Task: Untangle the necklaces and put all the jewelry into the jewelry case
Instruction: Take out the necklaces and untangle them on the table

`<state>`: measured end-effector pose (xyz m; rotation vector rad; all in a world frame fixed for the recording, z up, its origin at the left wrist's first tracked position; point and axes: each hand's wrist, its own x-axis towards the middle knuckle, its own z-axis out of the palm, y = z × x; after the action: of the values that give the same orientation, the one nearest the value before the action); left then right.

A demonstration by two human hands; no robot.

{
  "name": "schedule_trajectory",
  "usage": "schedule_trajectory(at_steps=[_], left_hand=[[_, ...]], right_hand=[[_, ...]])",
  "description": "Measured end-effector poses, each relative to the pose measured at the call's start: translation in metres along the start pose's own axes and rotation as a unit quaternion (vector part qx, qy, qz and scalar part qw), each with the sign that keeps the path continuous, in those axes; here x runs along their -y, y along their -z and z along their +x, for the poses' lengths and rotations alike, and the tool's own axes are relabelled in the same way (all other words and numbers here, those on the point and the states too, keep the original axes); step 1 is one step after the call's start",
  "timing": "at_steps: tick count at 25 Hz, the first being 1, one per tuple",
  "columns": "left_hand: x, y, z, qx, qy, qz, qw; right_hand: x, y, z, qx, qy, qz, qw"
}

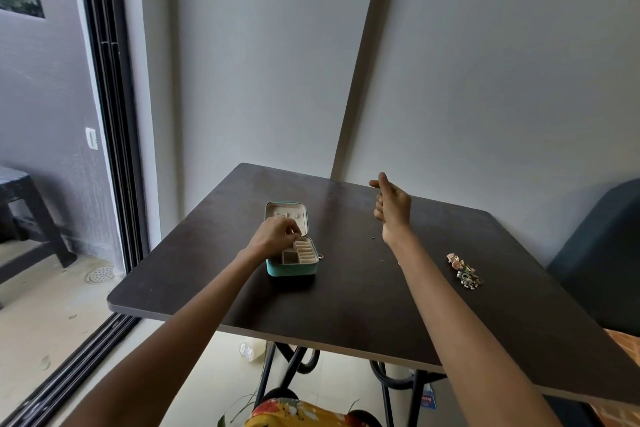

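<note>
Over the open case (292,262): left hand (275,230) curled, contents unclear.
Right hand (393,203) raised, curled, grip unclear; jewelry pile (464,270) remains unpacked.

A small teal jewelry case (292,255) lies open on the dark table, lid tipped back toward twelve o'clock, beige compartments showing; a jewelry heap (465,271) sits well apart at three o'clock.
</note>
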<state>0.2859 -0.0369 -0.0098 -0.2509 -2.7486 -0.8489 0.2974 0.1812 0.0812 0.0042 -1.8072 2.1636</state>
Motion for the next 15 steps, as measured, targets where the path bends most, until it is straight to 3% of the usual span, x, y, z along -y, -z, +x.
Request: schedule_trajectory(at_steps=[4,7,10,13,15], left_hand=[[0.001,0.001,0.002,0.027,-0.006,0.036,0.999],[-0.007,0.003,0.005,-0.001,-0.02,0.032,0.999],[-0.032,0.008,0.013,-0.038,-0.051,-0.145,0.987],[-0.072,0.017,0.016,0.04,-0.068,-0.359,0.93],[-0.091,0.019,0.017,0.092,-0.088,-0.421,0.898]], right_hand=[[0.008,-0.002,0.0,0.021,0.005,-0.016,1.0],[0.01,-0.003,0.0,0.065,0.002,-0.033,0.997],[0.012,-0.006,-0.001,0.12,-0.007,-0.074,0.99],[0.013,-0.007,-0.003,0.161,-0.011,-0.106,0.981],[0.015,-0.006,-0.005,0.167,-0.018,-0.112,0.979]])
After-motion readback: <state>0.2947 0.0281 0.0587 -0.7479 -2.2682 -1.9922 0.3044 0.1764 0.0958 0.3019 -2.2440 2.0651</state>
